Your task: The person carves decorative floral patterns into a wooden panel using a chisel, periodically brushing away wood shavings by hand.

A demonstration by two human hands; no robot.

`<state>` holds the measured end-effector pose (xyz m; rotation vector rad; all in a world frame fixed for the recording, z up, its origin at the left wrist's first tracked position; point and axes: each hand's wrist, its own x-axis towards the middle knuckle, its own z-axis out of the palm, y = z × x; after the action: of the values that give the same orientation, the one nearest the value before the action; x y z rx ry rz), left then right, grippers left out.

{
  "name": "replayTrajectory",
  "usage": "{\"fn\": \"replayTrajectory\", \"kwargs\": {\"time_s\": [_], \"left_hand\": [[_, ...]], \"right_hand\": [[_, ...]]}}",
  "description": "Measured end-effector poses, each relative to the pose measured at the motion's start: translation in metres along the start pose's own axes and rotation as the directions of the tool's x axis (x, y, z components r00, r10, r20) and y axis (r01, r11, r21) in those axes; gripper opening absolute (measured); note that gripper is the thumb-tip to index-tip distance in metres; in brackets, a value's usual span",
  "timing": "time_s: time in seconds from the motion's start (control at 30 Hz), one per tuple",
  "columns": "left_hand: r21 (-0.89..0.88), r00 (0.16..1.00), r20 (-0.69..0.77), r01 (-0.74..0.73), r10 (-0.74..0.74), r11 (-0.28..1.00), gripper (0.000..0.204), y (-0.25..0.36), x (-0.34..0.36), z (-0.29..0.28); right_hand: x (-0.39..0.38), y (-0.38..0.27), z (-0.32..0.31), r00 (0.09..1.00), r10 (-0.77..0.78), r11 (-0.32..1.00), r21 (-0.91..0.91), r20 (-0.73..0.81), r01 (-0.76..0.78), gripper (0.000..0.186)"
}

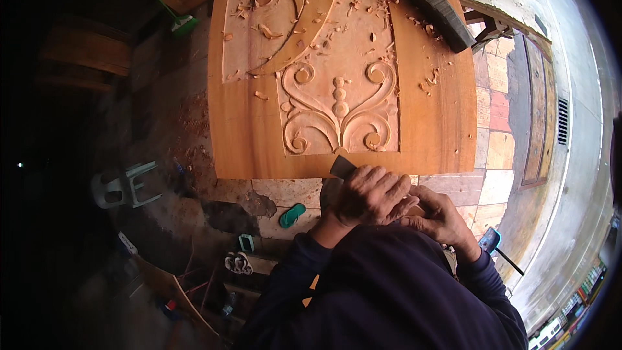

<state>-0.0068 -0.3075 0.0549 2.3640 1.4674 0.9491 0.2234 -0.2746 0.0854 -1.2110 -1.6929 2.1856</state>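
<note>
Head view: wide fisheye, left of a side-by-side pair, head-worn. Faced steeply downward. Sat close above left hand (372, 196) and right hand (442, 217), with dark-clothed torso (389, 285) at the near edge. Took in carved wooden panel (245, 131) on the far side, tiled floor (497, 186) to the right; straight edges bowed toward rim.

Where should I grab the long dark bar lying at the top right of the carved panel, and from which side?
I'd grip the dark bar across its width close to the nearer end, coming from the right side of the carved panel. The bar lies slantwise, with that end at the panel's right edge, and its long sides look straight. Its far end is out of view.
</note>
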Motion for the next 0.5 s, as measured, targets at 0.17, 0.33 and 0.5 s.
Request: {"fn": "replayTrajectory", "kwargs": {"time_s": [0.17,0.33,0.5], "left_hand": [[-0.077,0.999,-0.041,-0.004,0.001,0.997,0.043,-0.032,-0.003,0.002],[-0.202,0.997,0.068,-0.006,0.020,0.979,0.042,-0.049,0.005,0.001],[-0.261,0.997,0.074,0.038,-0.019,0.965,0.034,-0.055,0.003,0.002]], "right_hand": [[0.012,-0.008,0.020,0.999,0.036,0.999,-0.007,-0.012,-0.036,0.063],[0.018,-0.009,0.038,0.998,0.032,0.955,0.296,-0.054,-0.015,0.055],[0.024,-0.029,0.041,0.999,0.044,0.971,0.236,-0.012,-0.040,0.049]]}}
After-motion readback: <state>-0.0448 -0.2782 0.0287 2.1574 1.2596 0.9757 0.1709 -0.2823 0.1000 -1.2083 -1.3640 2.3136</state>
